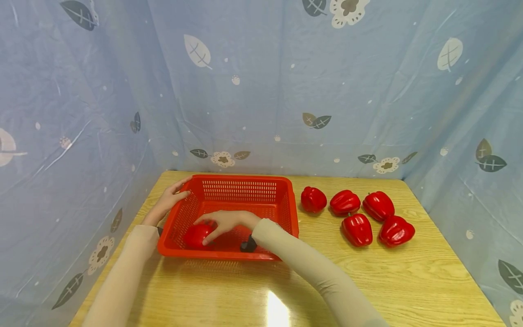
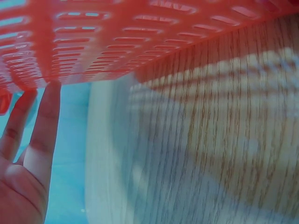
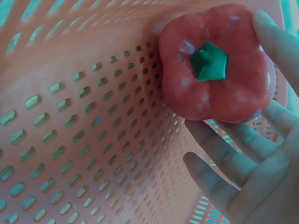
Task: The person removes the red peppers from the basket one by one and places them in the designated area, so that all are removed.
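Observation:
Inside the red plastic basket [image 1: 241, 255], toward its near left corner, my right hand [image 1: 225, 221] holds a red bell pepper [image 1: 194, 236]. In the right wrist view the green stem of this bell pepper [image 3: 177, 56] faces the camera, with the thumb on one side and fingertips along its lower side. My left hand [image 1: 166, 203] rests at the basket's left rim, its thumb reaching over the edge. From the left wrist view, two straight fingers [image 2: 46, 121] touch the perforated outer wall. The pepper lies close to the basket's side wall.
Several red bell peppers [image 1: 357, 230] lie on the wooden table [image 1: 327, 277] to the right of the basket. One pepper [image 1: 313, 200] sits nearest the basket's right wall. A patterned blue curtain [image 1: 261, 91] hangs behind and along both sides.

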The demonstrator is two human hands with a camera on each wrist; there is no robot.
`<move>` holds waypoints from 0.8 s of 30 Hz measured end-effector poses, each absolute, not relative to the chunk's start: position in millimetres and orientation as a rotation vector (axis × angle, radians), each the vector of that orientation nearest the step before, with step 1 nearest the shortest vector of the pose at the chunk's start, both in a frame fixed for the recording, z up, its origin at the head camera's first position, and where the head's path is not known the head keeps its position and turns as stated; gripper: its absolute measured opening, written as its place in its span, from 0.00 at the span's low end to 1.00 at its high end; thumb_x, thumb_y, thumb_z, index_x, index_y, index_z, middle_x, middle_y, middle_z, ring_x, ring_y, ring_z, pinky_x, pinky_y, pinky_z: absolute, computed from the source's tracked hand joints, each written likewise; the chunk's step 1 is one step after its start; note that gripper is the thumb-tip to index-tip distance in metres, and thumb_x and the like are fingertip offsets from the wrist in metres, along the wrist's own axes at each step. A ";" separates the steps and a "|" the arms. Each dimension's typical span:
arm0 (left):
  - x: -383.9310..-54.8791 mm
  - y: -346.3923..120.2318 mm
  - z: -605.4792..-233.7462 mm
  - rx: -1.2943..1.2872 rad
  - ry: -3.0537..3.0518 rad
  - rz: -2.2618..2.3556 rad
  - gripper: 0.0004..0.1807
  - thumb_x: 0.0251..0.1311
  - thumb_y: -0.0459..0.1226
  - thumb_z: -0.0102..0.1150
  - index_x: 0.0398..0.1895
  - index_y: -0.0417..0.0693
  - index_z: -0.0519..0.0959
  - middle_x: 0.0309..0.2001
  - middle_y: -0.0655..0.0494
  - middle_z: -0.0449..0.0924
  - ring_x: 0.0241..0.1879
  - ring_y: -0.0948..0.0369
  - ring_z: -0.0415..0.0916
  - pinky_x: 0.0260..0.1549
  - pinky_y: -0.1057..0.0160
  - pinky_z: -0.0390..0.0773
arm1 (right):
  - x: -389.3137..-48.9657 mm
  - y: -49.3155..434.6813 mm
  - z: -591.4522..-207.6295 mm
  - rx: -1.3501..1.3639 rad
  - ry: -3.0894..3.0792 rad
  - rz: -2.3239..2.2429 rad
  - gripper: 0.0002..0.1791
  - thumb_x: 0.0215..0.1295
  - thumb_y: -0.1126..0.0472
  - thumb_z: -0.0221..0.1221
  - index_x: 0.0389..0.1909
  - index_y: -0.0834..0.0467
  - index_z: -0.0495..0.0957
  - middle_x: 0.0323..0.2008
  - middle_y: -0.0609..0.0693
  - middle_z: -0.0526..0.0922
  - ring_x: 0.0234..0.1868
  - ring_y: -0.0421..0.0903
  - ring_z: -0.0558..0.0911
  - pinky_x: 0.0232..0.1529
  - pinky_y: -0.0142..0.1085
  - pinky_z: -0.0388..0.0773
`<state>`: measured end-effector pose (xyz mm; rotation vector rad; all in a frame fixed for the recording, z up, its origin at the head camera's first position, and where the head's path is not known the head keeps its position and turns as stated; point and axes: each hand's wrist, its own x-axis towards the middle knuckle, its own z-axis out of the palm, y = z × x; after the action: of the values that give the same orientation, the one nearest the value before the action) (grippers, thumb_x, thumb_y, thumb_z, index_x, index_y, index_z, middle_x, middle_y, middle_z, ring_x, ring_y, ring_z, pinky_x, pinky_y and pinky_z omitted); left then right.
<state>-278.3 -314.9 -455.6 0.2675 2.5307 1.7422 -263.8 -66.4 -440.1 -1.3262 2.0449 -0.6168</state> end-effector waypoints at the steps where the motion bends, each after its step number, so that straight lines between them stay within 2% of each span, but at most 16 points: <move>1: -277.9 -314.6 -455.0 0.269 2.525 1.747 0.31 0.66 0.39 0.50 0.71 0.55 0.55 0.65 0.39 0.62 0.47 0.55 0.74 0.35 0.63 0.81 | -263.9 -66.4 -440.2 -1.328 2.049 -0.616 0.38 0.54 0.43 0.63 0.66 0.44 0.62 0.64 0.40 0.65 0.62 0.37 0.65 0.60 0.33 0.65; 4: -273.5 -311.0 -447.9 0.257 2.508 1.754 0.32 0.66 0.38 0.50 0.72 0.53 0.54 0.65 0.38 0.61 0.49 0.51 0.73 0.35 0.63 0.81 | -264.1 -66.5 -439.7 -1.335 2.053 -0.623 0.38 0.54 0.43 0.63 0.66 0.44 0.62 0.64 0.40 0.65 0.61 0.37 0.65 0.59 0.32 0.66; 10: -277.8 -314.1 -453.8 0.262 2.542 1.729 0.31 0.66 0.40 0.51 0.71 0.56 0.56 0.66 0.42 0.60 0.49 0.60 0.72 0.37 0.65 0.80 | -262.3 -65.4 -433.9 -1.336 2.049 -0.659 0.38 0.54 0.45 0.64 0.66 0.46 0.62 0.64 0.41 0.66 0.62 0.37 0.65 0.60 0.32 0.65; 18: -278.6 -315.0 -455.4 0.246 2.518 1.745 0.32 0.65 0.40 0.51 0.71 0.55 0.55 0.67 0.41 0.59 0.48 0.62 0.73 0.36 0.64 0.80 | -260.9 -64.2 -428.5 -1.358 2.049 -0.670 0.38 0.56 0.44 0.63 0.67 0.46 0.61 0.65 0.42 0.65 0.62 0.37 0.65 0.59 0.32 0.66; 24: -271.5 -309.7 -443.1 0.249 2.462 1.794 0.32 0.66 0.35 0.49 0.72 0.48 0.53 0.65 0.35 0.59 0.47 0.53 0.75 0.34 0.61 0.81 | -262.7 -62.7 -425.5 -1.371 2.045 -0.713 0.38 0.56 0.45 0.63 0.67 0.46 0.60 0.65 0.43 0.65 0.61 0.37 0.67 0.55 0.28 0.69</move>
<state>-271.5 -309.7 -443.1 0.2487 2.4619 1.7936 -262.7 -62.7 -425.5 -1.3711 2.0453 -0.7126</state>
